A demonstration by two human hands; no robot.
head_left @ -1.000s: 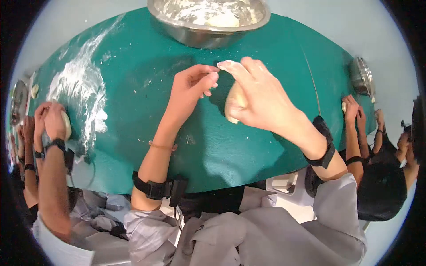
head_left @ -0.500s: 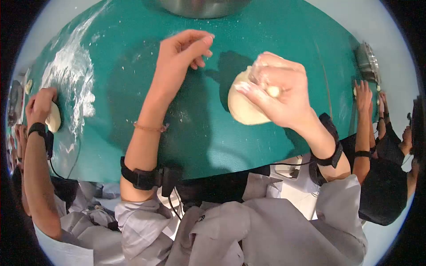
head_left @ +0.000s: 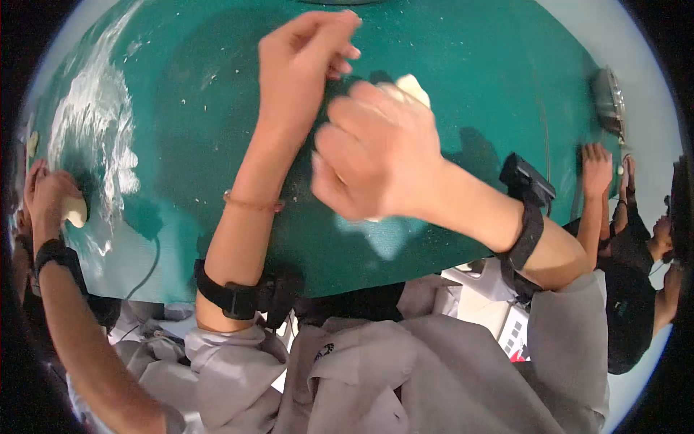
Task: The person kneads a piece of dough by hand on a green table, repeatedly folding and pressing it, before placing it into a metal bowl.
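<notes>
A piece of pale dough (head_left: 413,90) shows past the far side of my right hand (head_left: 379,152), with a sliver near its lower edge. Most of the dough is hidden under the hand, whose fingers are curled over it and slightly blurred. My left hand (head_left: 309,58) is beside it to the upper left, above the green mat (head_left: 463,87). Its fingers are bent in and the thumb presses towards them; whatever they might hold cannot be made out.
White flour (head_left: 94,123) is spread over the mat's left side. At the far left, another person's hand (head_left: 54,192) rests on dough (head_left: 74,211). A metal bowl (head_left: 609,101) stands at the right edge, near another person's hand (head_left: 596,170).
My right hand has moved left with the dough and turned its back towards the camera, covering most of the dough. My left hand now appears higher in view. The large metal bowl has nearly left the top edge.
</notes>
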